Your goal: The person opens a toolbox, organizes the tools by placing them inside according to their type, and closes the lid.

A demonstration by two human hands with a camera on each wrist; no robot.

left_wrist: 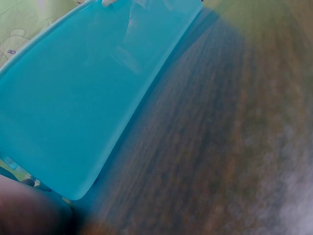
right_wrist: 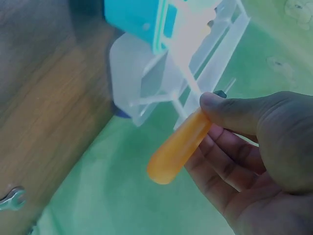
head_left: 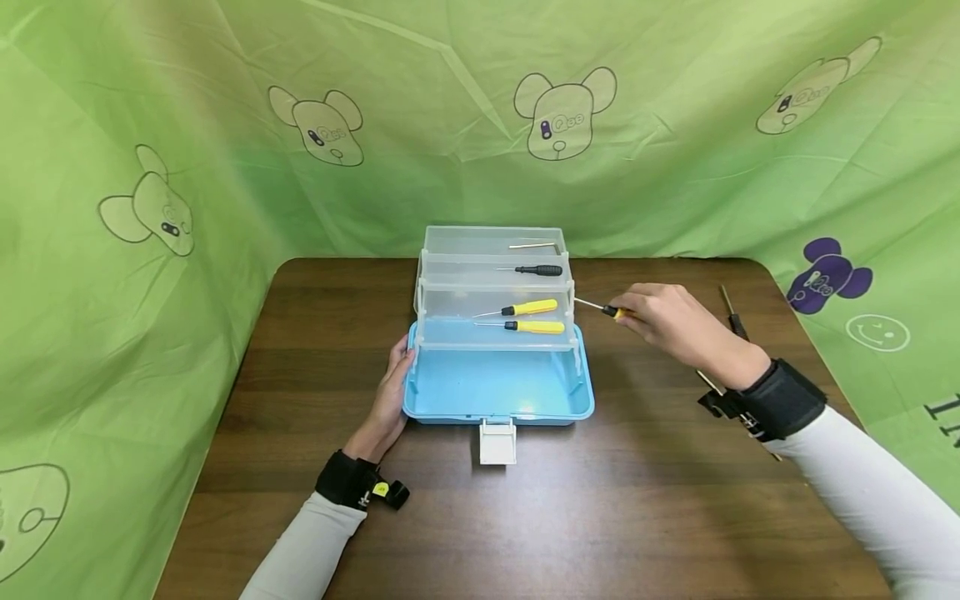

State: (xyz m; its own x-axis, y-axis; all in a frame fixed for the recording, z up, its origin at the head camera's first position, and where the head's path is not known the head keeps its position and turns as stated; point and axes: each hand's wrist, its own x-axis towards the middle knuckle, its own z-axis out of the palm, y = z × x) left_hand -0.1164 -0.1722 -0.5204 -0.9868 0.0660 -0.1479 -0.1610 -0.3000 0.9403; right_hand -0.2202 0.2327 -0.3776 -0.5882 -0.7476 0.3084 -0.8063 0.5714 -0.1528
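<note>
The left hand (head_left: 390, 390) rested against the left wall of the blue toolbox (head_left: 495, 383); how far its fingers closed round the rim could not be told. If this support slackened, the toolbox could slide or tip rearward, since its trays (head_left: 461, 272) were fanned out toward the back. The yellow screwdrivers (head_left: 531, 307) lay loose in the front tray (head_left: 450, 333), so a jolt could roll them together. The held screwdriver (head_left: 611, 312) was located right of the trays, shaft pointing left, its tip just beside their right edge; leftward travel at that height could snag the tip on a tray wall. The right hand (head_left: 660, 317) pinched its handle between thumb and fingers, nearly closed; a light pinch could let the tool swivel. The right forearm (head_left: 738, 367) crossed above loose tools, and lowering it could displace them. Count, left to right: toolbox, one; trays, three; latch (head_left: 497, 443), one; yellow screwdrivers in the trays, two; hex key (head_left: 536, 245), one; black screwdriver (head_left: 540, 271), one; held screwdriver, one. On the tabletop (head_left: 315, 333), at least one black-handled tool (head_left: 737, 326) and one open-ended wrench (right_wrist: 13, 199) were present; the forearm prevented a full count.
</note>
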